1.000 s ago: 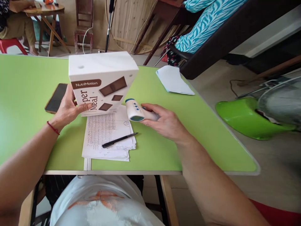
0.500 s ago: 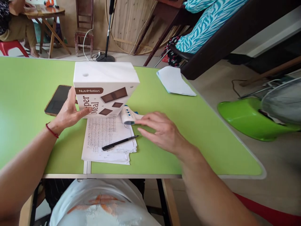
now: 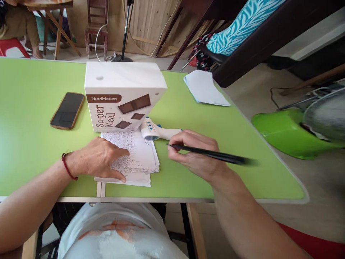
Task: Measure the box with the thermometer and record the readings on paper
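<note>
My right hand grips a black pen above the table, its far end blurred by motion. Fingers spread, my left hand lies over the stack of handwritten paper sheets. Right behind the papers stands a white box printed "NutriMotion Su-per Meal" with brown chocolate pictures. A white handheld device, looking like an infrared thermometer, lies beside the box, its handle end partly hidden behind my right hand.
A phone lies left of the box on the green table. Folded white paper rests near the far right edge. On the floor at right is a green plastic container. Other people sit beyond the table.
My right hand has picked up the pen from the papers. My left hand has let go of the box and come down onto the sheets. The view has shifted slightly.
</note>
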Tool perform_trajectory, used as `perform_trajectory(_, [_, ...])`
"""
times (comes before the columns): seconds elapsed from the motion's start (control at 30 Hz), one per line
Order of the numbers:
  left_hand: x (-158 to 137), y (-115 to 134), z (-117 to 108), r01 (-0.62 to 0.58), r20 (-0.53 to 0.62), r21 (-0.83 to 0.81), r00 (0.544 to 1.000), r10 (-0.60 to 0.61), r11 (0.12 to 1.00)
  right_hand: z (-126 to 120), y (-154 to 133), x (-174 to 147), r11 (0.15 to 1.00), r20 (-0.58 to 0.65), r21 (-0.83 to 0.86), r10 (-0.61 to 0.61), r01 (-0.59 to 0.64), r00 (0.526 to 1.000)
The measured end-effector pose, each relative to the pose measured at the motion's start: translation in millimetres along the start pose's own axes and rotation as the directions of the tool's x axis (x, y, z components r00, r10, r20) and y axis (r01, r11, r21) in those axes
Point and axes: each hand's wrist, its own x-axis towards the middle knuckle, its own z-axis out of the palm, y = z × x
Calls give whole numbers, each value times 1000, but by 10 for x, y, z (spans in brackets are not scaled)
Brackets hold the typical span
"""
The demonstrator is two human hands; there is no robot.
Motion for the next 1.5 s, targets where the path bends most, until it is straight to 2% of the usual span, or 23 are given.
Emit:
perform_trajectory(0.1, [48, 85, 51, 75, 183, 82, 979, -89, 994, 30, -132, 64, 977, -37, 169, 134, -126, 990])
perform_trajectory(0.2, [85, 180, 59, 102, 272, 150, 952, -141, 983, 135, -224, 106, 850, -37, 451, 324, -273, 945])
perform_trajectory(0.3, [100, 233, 60, 129, 323, 161, 930, -175, 979, 270, -272, 137, 679, 77, 627, 434, -382, 897])
perform_trajectory(0.4, [96, 237, 93, 151, 307, 155, 932, -193, 976, 404, -310, 141, 623, 146, 646, 465, -440, 873])
perform_trajectory(0.57, [73, 190, 172, 130, 218, 152, 962, -162, 980, 571, -320, 65, 707, 84, 564, 465, -427, 881])
perform_trajectory(0.73, [84, 174, 202, 123, 142, 178, 979, -149, 976, 648, -281, 11, 744, 64, 520, 455, -419, 888])
perform_trajectory(0.97, [112, 199, 230, 162, 167, 210, 966, -198, 964, 689, -277, 4, 834, 3, 469, 327, -290, 945])
perform_trajectory(1.2, [89, 184, 257, 128, 109, 230, 982, -157, 965, 704, -261, -7, 854, 4, 438, 309, -280, 951])
perform_trajectory(1.5, [138, 224, 204, 179, 231, 221, 945, -230, 959, 694, -277, 3, 858, 20, 443, 279, -259, 960])
